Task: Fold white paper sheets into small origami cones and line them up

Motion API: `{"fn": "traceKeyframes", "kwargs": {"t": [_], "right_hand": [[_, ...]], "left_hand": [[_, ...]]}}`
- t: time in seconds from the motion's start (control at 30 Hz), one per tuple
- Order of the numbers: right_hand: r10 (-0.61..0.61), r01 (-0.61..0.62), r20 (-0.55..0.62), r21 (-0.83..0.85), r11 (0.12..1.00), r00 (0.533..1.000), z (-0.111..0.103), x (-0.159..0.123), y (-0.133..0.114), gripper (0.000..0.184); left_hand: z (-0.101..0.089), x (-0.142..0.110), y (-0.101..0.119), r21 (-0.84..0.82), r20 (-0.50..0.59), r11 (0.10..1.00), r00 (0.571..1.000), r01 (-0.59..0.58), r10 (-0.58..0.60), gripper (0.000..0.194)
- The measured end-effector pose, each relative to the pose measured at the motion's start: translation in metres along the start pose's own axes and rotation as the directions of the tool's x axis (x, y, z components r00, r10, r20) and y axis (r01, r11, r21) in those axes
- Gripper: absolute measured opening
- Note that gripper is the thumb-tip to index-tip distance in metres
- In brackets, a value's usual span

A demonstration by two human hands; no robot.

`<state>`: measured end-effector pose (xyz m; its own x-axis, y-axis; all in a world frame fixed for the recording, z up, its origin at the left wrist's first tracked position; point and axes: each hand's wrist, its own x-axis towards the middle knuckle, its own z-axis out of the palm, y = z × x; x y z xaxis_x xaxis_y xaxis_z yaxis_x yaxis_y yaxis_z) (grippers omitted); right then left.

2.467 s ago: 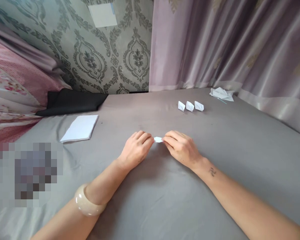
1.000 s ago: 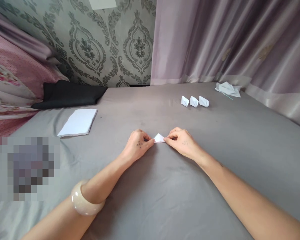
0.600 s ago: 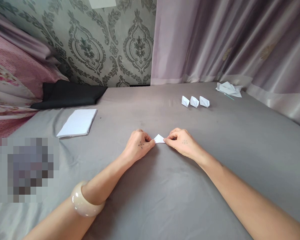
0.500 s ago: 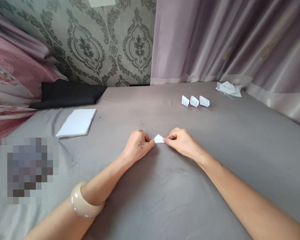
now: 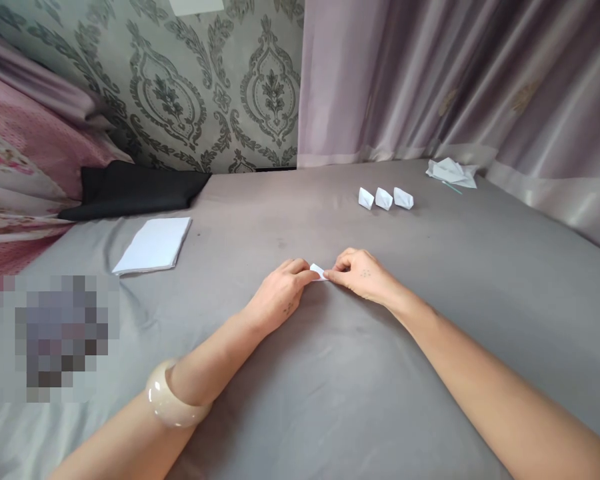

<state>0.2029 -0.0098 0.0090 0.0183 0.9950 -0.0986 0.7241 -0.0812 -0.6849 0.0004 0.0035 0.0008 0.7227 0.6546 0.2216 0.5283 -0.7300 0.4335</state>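
Between my two hands is a small piece of folded white paper (image 5: 318, 271), close to the grey sheet. My left hand (image 5: 283, 293) pinches its left side, with the thumb and fingers covering that corner. At the right corner, the thumb and forefinger of my right hand (image 5: 364, 275) are closed on the paper. Only the middle and upper part of the paper shows. Farther off to the right stand three small folded white paper shapes in a row: a left one (image 5: 366, 198), a middle one (image 5: 384, 199) and a right one (image 5: 403, 198).
A stack of white paper sheets (image 5: 155, 245) lies on the left of the grey sheet (image 5: 380, 400). Behind it is a folded black cloth (image 5: 140, 190). At the far right are crumpled or folded white papers (image 5: 451, 172) and a thin green stick (image 5: 452, 187). Curtains (image 5: 405, 80) hang along the back.
My left hand has turned and slid right over the paper's left corner, covering more of it. My right hand keeps its pinch. The view has shifted slightly.
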Motion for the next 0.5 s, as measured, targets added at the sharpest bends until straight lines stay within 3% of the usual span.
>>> {"fn": "traceKeyframes", "kwargs": {"t": [0.1,0.2,0.3,0.4,0.5], "right_hand": [[-0.047,0.047,-0.011,-0.024,0.999,0.999,-0.006,-0.004,0.005,0.029],[-0.093,0.095,-0.102,0.021,0.995,0.990,-0.007,-0.013,0.006,0.019],[-0.251,0.255,-0.203,-0.009,0.967,0.946,0.000,-0.026,-0.001,0.020],[-0.426,0.413,-0.180,-0.106,0.905,0.887,0.012,-0.038,-0.012,0.029],[-0.472,0.440,-0.124,-0.219,0.871,0.873,0.021,-0.046,-0.017,0.033]], "left_hand": [[0.000,-0.001,-0.001,0.015,-0.005,1.000,1.000,-0.002,0.002,0.036],[0.001,-0.001,-0.003,0.010,-0.016,1.000,1.000,-0.009,0.009,0.037],[0.002,0.000,-0.003,0.013,-0.026,1.000,0.999,-0.020,0.020,0.037],[0.001,0.000,-0.002,0.002,-0.035,1.000,0.999,-0.028,0.028,0.038],[0.001,0.001,-0.002,-0.020,-0.022,1.000,1.000,-0.023,0.022,0.040]]}}
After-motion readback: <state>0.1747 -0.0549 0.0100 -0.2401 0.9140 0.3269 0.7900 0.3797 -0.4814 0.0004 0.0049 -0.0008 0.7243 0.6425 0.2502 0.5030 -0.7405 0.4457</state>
